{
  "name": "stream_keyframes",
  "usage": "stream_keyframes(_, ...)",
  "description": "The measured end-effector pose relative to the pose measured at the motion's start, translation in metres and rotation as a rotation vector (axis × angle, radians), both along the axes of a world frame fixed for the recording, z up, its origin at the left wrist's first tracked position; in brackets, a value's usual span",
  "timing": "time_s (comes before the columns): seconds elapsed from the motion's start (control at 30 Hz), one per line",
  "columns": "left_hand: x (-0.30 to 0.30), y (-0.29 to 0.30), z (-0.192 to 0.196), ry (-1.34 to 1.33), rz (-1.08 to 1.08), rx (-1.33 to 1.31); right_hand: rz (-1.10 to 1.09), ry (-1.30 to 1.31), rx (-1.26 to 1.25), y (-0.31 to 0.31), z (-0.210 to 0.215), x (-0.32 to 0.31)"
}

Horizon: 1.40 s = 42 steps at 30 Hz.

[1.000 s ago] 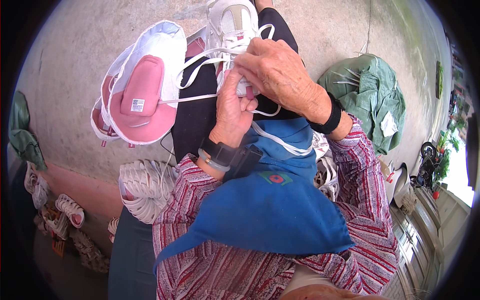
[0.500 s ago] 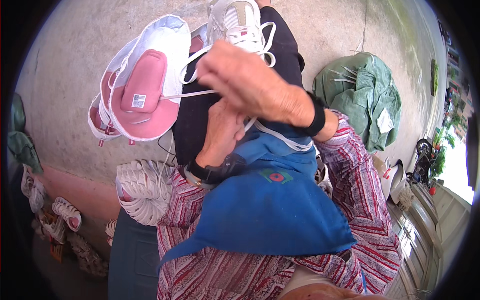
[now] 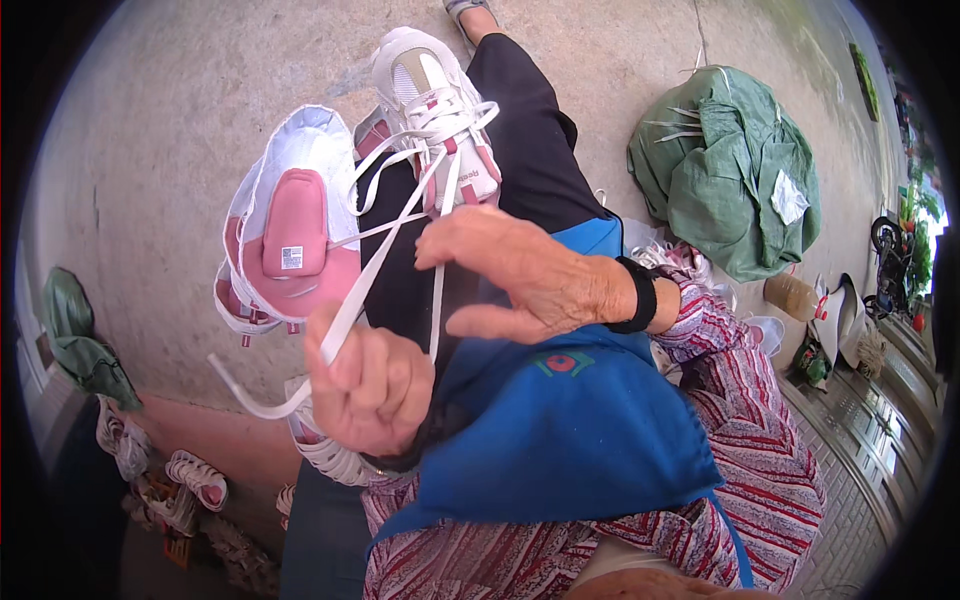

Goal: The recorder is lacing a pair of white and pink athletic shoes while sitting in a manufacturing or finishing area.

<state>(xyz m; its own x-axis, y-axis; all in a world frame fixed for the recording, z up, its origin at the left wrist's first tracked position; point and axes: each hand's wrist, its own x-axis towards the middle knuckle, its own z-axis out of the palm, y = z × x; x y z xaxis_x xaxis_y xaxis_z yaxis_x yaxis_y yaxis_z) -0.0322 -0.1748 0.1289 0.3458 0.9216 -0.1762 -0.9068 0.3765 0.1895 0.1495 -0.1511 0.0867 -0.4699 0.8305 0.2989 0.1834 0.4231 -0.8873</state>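
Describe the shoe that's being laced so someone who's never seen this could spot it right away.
Start at the person's black trouser leg running up the middle of the view. On it lies a white sneaker with pink trim, its white laces stretched down to the left hand. Unlike the pink-lined shoe beside it, it shows its laced top.

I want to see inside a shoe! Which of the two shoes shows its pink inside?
The shoe on the left: its opening faces up, showing the pink lining. The other shoe, on the person's knee, shows only its laced white top.

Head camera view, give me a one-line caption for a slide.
Left hand and right hand pull white laces taut from a pink-and-white sneaker.
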Motion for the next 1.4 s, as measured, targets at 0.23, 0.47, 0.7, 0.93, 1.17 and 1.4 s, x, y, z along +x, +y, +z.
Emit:
stream_keyframes(0.23,-0.054,0.004,0.001,-0.163,0.315,0.061,0.027,0.0,-0.261,-0.002,0.012,0.05)
stream_keyframes(0.47,-0.133,-0.026,0.02,-0.351,0.538,0.168,-0.659,0.64,-0.615,-0.051,0.015,0.256)
stream_keyframes(0.7,-0.124,-0.014,-0.001,0.505,0.739,-0.111,-0.842,-0.673,-0.149,-0.015,-0.061,0.18)
stream_keyframes(0.93,-0.1,-0.009,-0.04,0.339,0.402,0.146,-0.537,-0.434,0.129,0.038,-0.067,0.057)
stream_keyframes(1.17,0.003,0.042,-0.07,1.572,-0.019,0.19,-0.386,-0.616,0.148,0.053,-0.076,0.033)
stream_keyframes(1.4,0.039,0.089,-0.11,1.962,0.005,0.798,-0.137,-0.233,-0.637,0.073,-0.069,0.06)
